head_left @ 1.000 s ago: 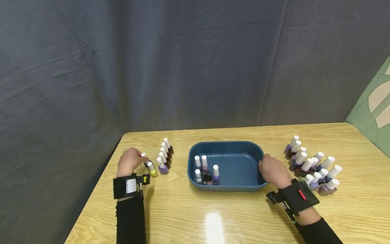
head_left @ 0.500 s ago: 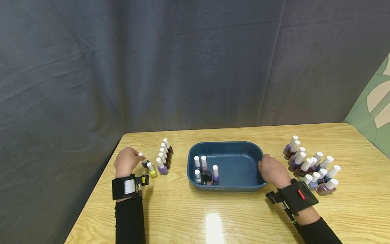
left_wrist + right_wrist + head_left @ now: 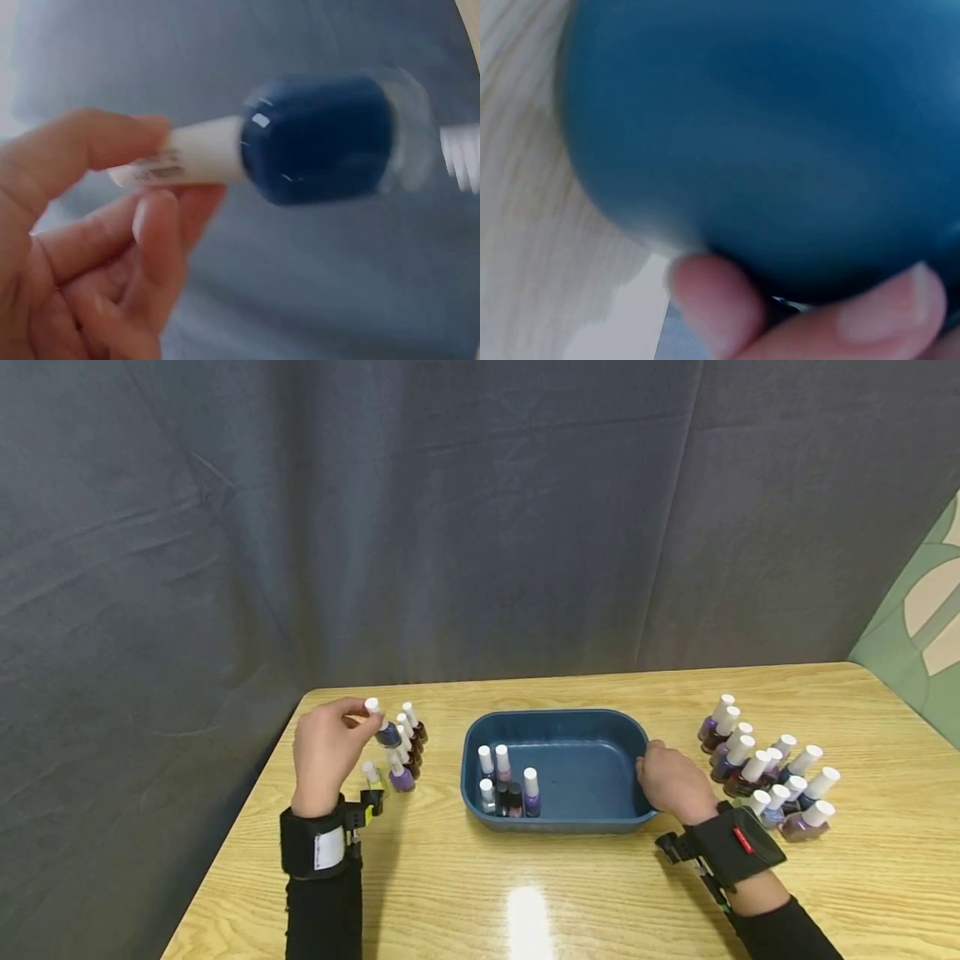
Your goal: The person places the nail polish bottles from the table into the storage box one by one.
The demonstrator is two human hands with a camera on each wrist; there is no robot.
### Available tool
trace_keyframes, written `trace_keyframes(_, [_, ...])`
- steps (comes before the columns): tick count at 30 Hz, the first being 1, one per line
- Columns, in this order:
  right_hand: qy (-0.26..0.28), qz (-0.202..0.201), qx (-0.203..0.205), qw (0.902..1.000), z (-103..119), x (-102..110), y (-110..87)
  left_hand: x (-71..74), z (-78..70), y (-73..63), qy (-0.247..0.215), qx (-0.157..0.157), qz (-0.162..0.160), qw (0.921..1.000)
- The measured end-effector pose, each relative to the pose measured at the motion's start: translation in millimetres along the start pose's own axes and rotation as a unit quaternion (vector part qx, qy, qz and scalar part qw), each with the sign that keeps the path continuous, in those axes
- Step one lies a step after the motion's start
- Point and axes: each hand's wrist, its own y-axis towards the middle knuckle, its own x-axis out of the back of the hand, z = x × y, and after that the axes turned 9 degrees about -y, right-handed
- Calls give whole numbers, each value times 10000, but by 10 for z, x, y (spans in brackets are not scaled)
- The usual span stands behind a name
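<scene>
Clearly, the left hand (image 3: 330,747) pinches the dark blue bottle (image 3: 387,734) by its white cap (image 3: 206,150), thumb on one side and fingers on the other. The bottle is held up off the bench (image 3: 420,877), tilted with its cap uppermost, near the short row of bottles topped by a purple one (image 3: 403,778) at the close end. It should handle as small, light and rigid; the glass is probably slick and could chip or crack if knocked, so the slim cap seems the best place to pinch, provided it is screwed tight.

At the right end of the blue tray (image 3: 588,768), the right hand (image 3: 675,781) grips the rim, though the close, soft wrist view hardly shows how far the fingers wrap it. That wall looks like stiff, light plastic, best steadied at the rim. Small bottles stand in the tray's left part.
</scene>
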Motion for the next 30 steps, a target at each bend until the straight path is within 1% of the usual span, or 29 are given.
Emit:
trace_keyframes(3, [-9,16,-27,10000,1,0,-5,-116,-204,-58,-414,-527,-23,9977])
trace_keyframes(5, [-3,49,-63,10000,2,0,-6,-228,-321,-98,-688,-905,-38,9935])
trace_keyframes(7, [9,57,-74,10000,3,0,-7,-356,-412,-131,-884,-1355,-41,9868])
trace_keyframes(9, [9,63,-69,10000,5,-1,-7,-483,-474,-159,-1070,-1784,39,9781])
trace_keyframes(12, [13,38,-45,10000,8,1,-7,-643,-515,-197,-1303,-2530,205,9584])
trace_keyframes(15, [34,64,-59,10000,9,3,-3,-756,-520,-224,-1536,-3222,413,9332])
trace_keyframes(17, [52,90,-72,9999,9,7,-1,-1035,-322,-187,-1579,-3649,533,9160])
trace_keyframes(18, [58,111,-83,9999,9,10,-1,-1061,-318,-190,-1603,-3772,605,9101])
trace_keyframes(19, [65,130,-89,9999,8,13,0,-1088,-311,-190,-1636,-3827,709,9065])
trace_keyframes(20, [65,140,-89,9998,7,14,1,-1115,-300,-190,-1641,-3851,808,9046])
trace_keyframes(22, [63,140,-88,9998,5,19,1,-1159,-287,-185,-1591,-3815,1013,9049])
trace_keyframes(24, [56,120,-73,9999,5,19,-1,-969,-470,-223,-1505,-3609,1220,9123])
trace_keyframes(27, [38,45,-27,10000,5,15,-5,-998,-455,-209,-1279,-3400,1426,9207])
trace_keyframes(30, [18,-23,5,10000,2,9,-4,-1028,-431,-204,-1179,-3245,1526,9260])
